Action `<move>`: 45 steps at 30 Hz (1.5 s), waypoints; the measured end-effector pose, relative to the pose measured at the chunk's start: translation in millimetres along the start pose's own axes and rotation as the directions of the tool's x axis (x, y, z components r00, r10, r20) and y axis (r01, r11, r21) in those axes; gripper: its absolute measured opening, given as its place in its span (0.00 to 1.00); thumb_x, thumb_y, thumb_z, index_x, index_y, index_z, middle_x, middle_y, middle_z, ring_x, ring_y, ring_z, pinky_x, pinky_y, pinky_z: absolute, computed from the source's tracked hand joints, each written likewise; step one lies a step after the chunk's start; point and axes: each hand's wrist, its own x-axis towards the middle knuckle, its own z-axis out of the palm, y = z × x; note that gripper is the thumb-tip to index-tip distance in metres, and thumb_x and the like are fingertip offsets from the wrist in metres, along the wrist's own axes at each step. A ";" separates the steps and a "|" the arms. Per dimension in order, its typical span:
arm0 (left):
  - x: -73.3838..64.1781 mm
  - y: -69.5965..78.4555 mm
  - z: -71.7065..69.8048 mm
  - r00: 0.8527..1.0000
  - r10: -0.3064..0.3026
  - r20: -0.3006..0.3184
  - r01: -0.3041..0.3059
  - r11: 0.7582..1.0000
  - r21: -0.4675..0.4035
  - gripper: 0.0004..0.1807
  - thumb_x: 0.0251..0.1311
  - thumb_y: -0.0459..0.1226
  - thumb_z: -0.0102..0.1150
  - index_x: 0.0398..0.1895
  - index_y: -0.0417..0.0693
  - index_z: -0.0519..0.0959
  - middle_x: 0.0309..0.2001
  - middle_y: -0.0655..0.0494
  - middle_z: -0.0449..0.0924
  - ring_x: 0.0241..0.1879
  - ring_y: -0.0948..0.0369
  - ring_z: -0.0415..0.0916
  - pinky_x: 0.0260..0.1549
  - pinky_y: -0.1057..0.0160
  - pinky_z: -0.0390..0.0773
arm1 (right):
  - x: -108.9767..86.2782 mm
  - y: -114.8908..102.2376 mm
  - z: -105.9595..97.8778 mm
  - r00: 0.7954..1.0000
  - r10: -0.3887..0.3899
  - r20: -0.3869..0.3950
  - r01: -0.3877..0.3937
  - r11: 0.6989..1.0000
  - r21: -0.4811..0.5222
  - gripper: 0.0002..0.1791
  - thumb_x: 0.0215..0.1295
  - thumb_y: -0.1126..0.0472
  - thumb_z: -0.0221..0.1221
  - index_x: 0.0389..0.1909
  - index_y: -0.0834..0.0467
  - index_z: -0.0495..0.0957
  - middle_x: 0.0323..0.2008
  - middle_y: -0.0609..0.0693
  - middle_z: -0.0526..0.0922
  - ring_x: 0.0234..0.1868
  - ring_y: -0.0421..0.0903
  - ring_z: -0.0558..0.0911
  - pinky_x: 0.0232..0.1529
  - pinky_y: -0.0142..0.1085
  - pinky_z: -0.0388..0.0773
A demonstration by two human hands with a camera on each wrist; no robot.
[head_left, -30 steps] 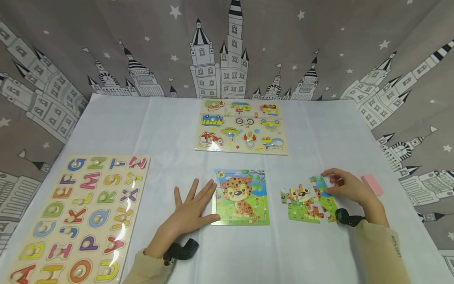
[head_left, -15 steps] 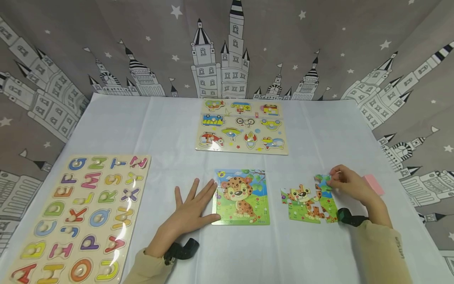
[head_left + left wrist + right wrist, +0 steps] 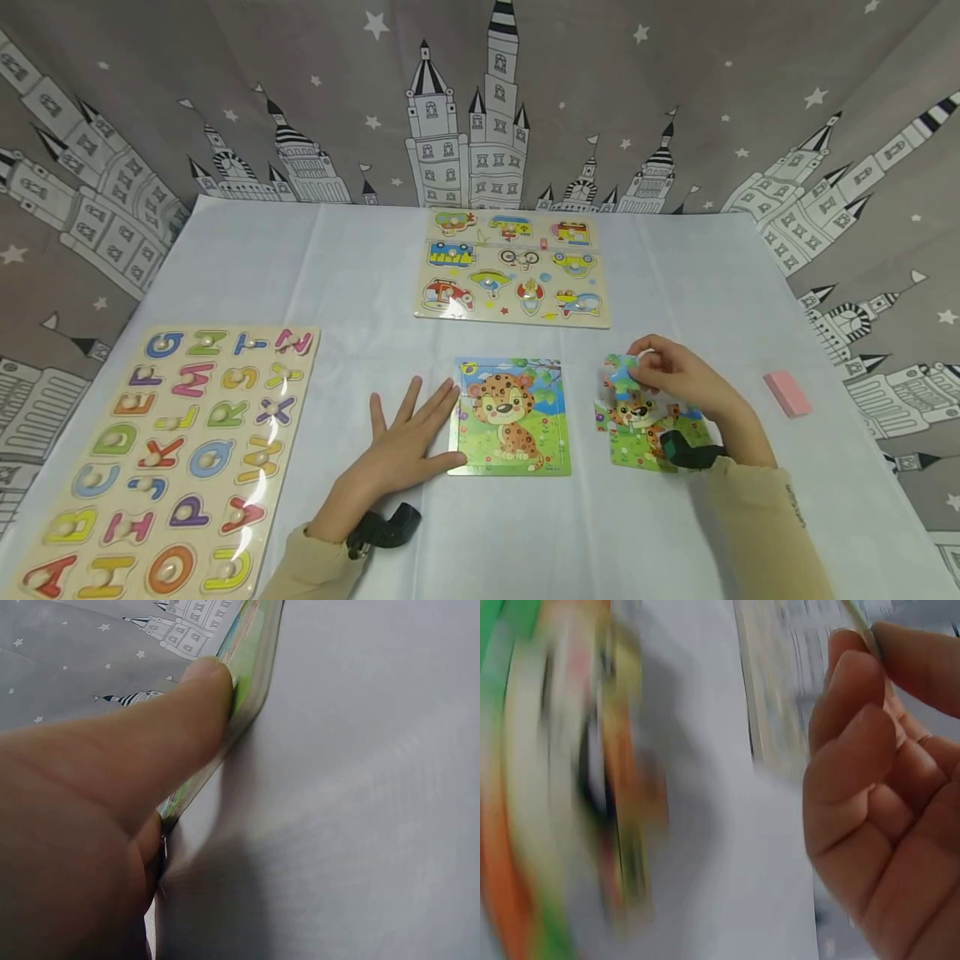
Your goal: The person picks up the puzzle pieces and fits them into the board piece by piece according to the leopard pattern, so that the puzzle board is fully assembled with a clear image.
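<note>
My left hand (image 3: 401,454) lies spread on the white cloth, its index finger and thumb touching the left edge of a square leopard picture board (image 3: 517,425). In the left wrist view the thumb (image 3: 187,705) lies against the board's edge. Over a partly assembled leopard jigsaw (image 3: 637,446), my right hand (image 3: 693,383) pinches a blue and green jigsaw piece (image 3: 621,375) between thumb and fingers. The right wrist view shows that piece edge-on (image 3: 862,622) at the fingertips. My right hand and wrist cover part of the jigsaw.
A wooden letter peg puzzle (image 3: 172,458) lies at the left. At the back centre is a vehicle peg puzzle (image 3: 480,262). A pink block (image 3: 787,393) sits to the right of the right hand. A castle-print curtain (image 3: 585,83) borders the table.
My right hand first adjusts the blue and green piece at the jigsaw's right side, then lifts it and carries it left over the jigsaw's upper left. My left hand stays still.
</note>
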 end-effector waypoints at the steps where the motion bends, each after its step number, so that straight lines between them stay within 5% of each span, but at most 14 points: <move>1: 0.2 0.0 0.1 1.000 -0.001 0.002 0.001 1.000 -0.001 0.47 0.52 0.62 0.51 0.71 0.54 0.48 0.70 0.61 0.42 0.68 0.49 0.27 0.51 0.35 0.17 | 6.2 -4.3 7.1 1.000 0.003 0.026 -0.004 1.000 0.014 0.12 0.66 0.63 0.51 0.45 0.66 0.65 0.23 0.62 0.71 0.21 0.56 0.69 0.23 0.40 0.70; 6: 1.0 1.3 0.3 1.000 -0.003 0.009 0.003 1.000 -0.006 0.47 0.51 0.64 0.50 0.71 0.55 0.48 0.70 0.61 0.41 0.68 0.49 0.26 0.50 0.36 0.15 | 33.9 -18.1 39.4 0.994 0.055 0.094 -0.059 0.997 0.043 0.14 0.65 0.62 0.53 0.44 0.67 0.65 0.19 0.60 0.71 0.18 0.50 0.66 0.19 0.36 0.63; 12: 1.1 1.3 0.9 1.000 0.006 0.001 -0.006 1.000 -0.004 0.48 0.51 0.64 0.51 0.71 0.54 0.48 0.70 0.61 0.41 0.68 0.48 0.26 0.50 0.36 0.15 | 52.7 -21.6 64.8 0.990 0.106 0.097 -0.102 0.994 -0.040 0.12 0.63 0.62 0.55 0.43 0.65 0.68 0.17 0.53 0.74 0.16 0.44 0.67 0.20 0.32 0.62; 20: 1.0 0.2 1.4 1.000 0.006 -0.003 -0.006 1.000 -0.001 0.47 0.51 0.63 0.51 0.70 0.54 0.49 0.70 0.60 0.42 0.68 0.49 0.27 0.50 0.36 0.16 | 60.6 -30.1 79.0 0.985 0.172 0.005 -0.168 0.967 -0.193 0.12 0.60 0.60 0.58 0.40 0.62 0.70 0.16 0.51 0.74 0.15 0.43 0.66 0.21 0.33 0.62; 29: -0.1 0.2 -0.9 1.000 -0.010 0.011 0.010 1.000 0.011 0.47 0.51 0.63 0.51 0.71 0.54 0.48 0.70 0.61 0.41 0.68 0.49 0.26 0.50 0.36 0.16 | 67.7 -42.7 86.6 0.967 0.240 -0.083 -0.254 0.893 -0.370 0.15 0.56 0.58 0.60 0.39 0.61 0.69 0.19 0.51 0.74 0.18 0.45 0.68 0.22 0.34 0.62; 34: 0.1 -0.1 -0.7 1.000 -0.006 0.007 0.005 1.000 0.011 0.47 0.52 0.63 0.51 0.71 0.53 0.48 0.71 0.60 0.41 0.68 0.48 0.27 0.51 0.35 0.17 | 59.7 -41.3 73.7 0.961 0.255 -0.105 -0.276 0.865 -0.419 0.18 0.58 0.53 0.59 0.41 0.61 0.68 0.23 0.51 0.73 0.22 0.45 0.70 0.22 0.35 0.64; 41: 0.5 -1.6 1.2 1.000 -0.010 0.012 0.010 1.000 0.010 0.47 0.52 0.63 0.50 0.71 0.55 0.47 0.71 0.61 0.41 0.68 0.49 0.26 0.51 0.36 0.16 | 16.5 -14.1 26.1 0.984 0.177 0.010 -0.167 0.942 -0.293 0.12 0.59 0.58 0.59 0.39 0.60 0.72 0.17 0.51 0.70 0.17 0.44 0.66 0.20 0.36 0.66; 45: 1.2 -2.1 2.3 1.000 -0.011 0.009 0.011 1.000 0.007 0.47 0.51 0.63 0.50 0.71 0.55 0.47 0.71 0.61 0.41 0.68 0.49 0.26 0.50 0.36 0.16 | -5.9 4.2 16.4 0.985 0.149 0.082 -0.126 0.962 -0.243 0.14 0.56 0.59 0.62 0.41 0.62 0.73 0.19 0.51 0.70 0.18 0.44 0.68 0.21 0.35 0.68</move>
